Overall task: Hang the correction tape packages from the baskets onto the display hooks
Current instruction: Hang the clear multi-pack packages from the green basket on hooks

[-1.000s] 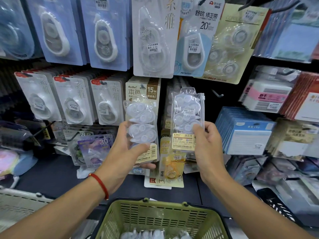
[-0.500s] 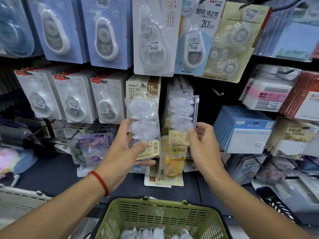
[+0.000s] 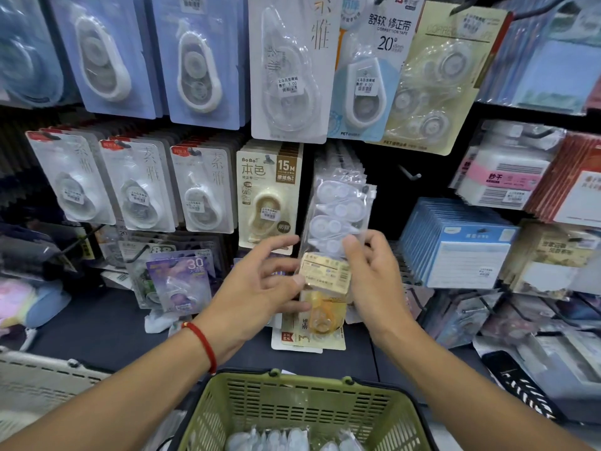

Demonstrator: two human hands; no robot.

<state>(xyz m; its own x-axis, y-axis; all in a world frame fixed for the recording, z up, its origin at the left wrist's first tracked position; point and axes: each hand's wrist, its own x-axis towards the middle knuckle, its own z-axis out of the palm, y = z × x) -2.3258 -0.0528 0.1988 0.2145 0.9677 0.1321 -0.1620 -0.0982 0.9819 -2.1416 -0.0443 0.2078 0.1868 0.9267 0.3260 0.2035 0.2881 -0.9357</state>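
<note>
My right hand pinches the clear correction tape package at its lower edge, thumb and fingers curled onto the plastic just above the gold label, and holds it up against the stack already on the display hook. My left hand holds nothing; its fingers are spread and loose, the thumb just touching the label's left edge. The risk, as I judge it, lies at the top: I cannot tell whether the hole has caught the hook, and if I let go too soon the slippery bag would slide off, down toward the counter or the green basket. Pushing at a slant could also drag the hung packs askew. By my count, one package is in hand, showing four white tapes inside; the packs behind it overlap too much to number. One bare hook juts out to the right. The green basket holds more clear packs, several, not countable, and one pale basket sits at left.
</note>
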